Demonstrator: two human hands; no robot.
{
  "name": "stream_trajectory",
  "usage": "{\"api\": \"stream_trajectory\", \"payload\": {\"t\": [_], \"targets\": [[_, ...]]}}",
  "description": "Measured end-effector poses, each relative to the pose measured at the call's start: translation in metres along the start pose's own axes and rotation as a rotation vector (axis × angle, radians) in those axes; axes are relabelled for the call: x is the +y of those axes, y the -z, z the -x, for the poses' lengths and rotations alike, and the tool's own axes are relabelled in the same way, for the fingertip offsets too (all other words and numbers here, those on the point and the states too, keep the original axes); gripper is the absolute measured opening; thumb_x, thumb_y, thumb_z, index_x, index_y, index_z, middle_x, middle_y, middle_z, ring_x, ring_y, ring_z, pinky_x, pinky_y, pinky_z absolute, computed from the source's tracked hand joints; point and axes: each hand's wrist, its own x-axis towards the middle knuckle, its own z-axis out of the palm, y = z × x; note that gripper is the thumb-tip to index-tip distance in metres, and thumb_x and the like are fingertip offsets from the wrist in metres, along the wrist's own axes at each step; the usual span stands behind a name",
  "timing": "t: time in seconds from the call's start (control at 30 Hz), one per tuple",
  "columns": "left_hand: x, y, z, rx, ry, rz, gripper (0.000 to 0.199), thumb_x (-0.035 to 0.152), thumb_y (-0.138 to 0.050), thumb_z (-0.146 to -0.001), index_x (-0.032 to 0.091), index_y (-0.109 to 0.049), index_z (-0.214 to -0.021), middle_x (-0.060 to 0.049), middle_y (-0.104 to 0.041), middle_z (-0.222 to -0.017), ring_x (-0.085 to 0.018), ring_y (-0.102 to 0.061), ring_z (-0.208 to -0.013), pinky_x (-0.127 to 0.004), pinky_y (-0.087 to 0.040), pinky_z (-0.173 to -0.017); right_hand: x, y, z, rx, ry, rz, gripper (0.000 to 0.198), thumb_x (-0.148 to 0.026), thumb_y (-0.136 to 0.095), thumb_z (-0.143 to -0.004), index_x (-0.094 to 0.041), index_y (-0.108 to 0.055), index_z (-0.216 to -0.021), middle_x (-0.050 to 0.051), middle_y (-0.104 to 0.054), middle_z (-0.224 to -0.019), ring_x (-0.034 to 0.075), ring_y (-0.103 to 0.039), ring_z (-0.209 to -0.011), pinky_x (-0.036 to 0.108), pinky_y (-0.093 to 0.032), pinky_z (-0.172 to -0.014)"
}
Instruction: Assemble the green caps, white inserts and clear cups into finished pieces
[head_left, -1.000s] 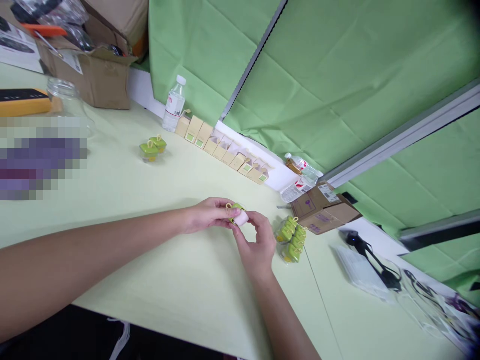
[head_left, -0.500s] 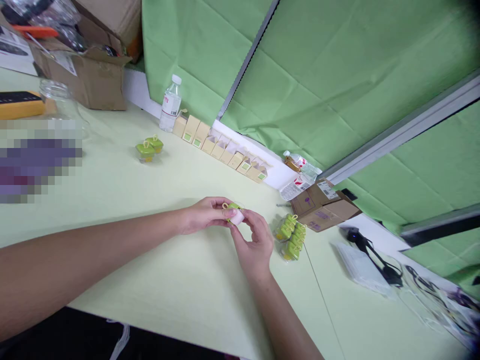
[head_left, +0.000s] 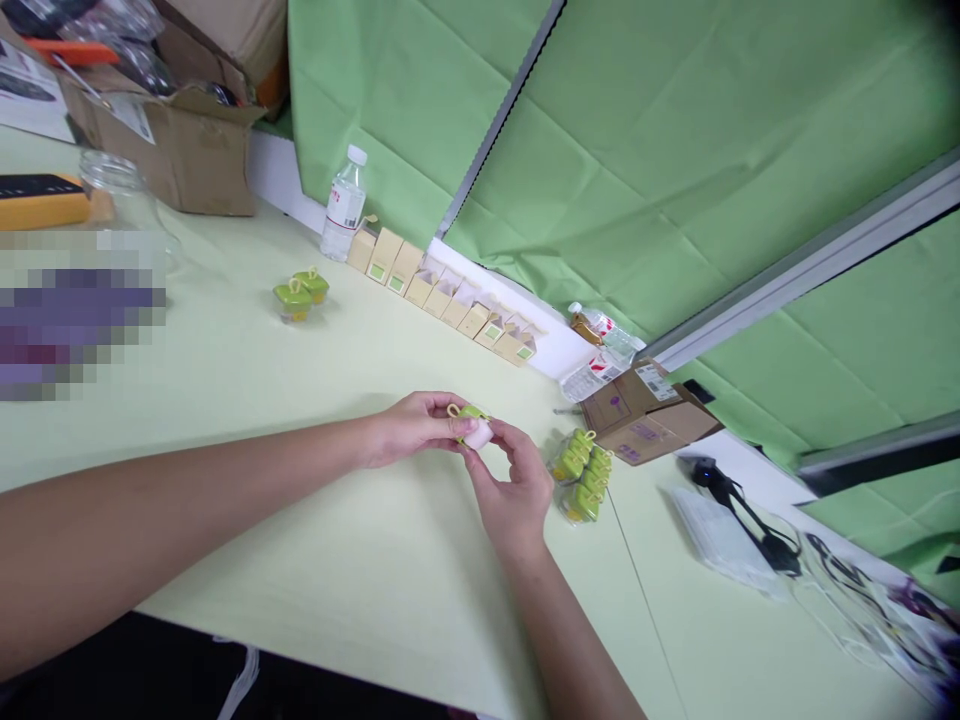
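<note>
Above the table, my left hand (head_left: 415, 430) is closed on a small green-lidded container (head_left: 472, 411) with a pale cord loop. A white piece (head_left: 478, 435), perhaps a sticker or wipe, lies against the container under my left thumb. From the other side, my right hand (head_left: 517, 490) pinches the container with thumb and fingertips. Most of its body is hidden by the fingers. Just right of that hand stand several similar green-lidded containers (head_left: 585, 475) in a cluster. Two more green-lidded containers (head_left: 294, 292) stand farther off to the left.
A row of small beige boxes (head_left: 442, 295) lines the back edge beside an upright water bottle (head_left: 344, 205). Plastic bottles lie near a cardboard box (head_left: 649, 410) at right. Cables (head_left: 855, 590), a glass jar (head_left: 112, 200) and an open carton (head_left: 202, 155) occupy the sides.
The hands and the held container shift very slightly right in the view. Both hands keep their grip, and the white piece stays against the container.
</note>
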Motion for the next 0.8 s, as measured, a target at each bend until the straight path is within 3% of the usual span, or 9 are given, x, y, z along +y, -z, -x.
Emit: {"api": "stream_trajectory", "payload": {"t": [0.8], "targets": [[-0.0026,-0.0014,-0.0002,0.019,-0.048,-0.049,0.038,0.036,-0.083,-0.071,0.014,-0.070,-0.100,-0.010,-0.070,-0.104,-0.022,-0.067,-0.100,-0.040,-0.052,-0.094,0.0076,-0.0030,0.0036,0.072,0.133,0.071,0.041,-0.017,-0.073,-0.081,-0.025,-0.065,-0.121,0.005,-0.075,-0.108,0.022,-0.072,-0.093,0.041,-0.060,-0.085]]}}
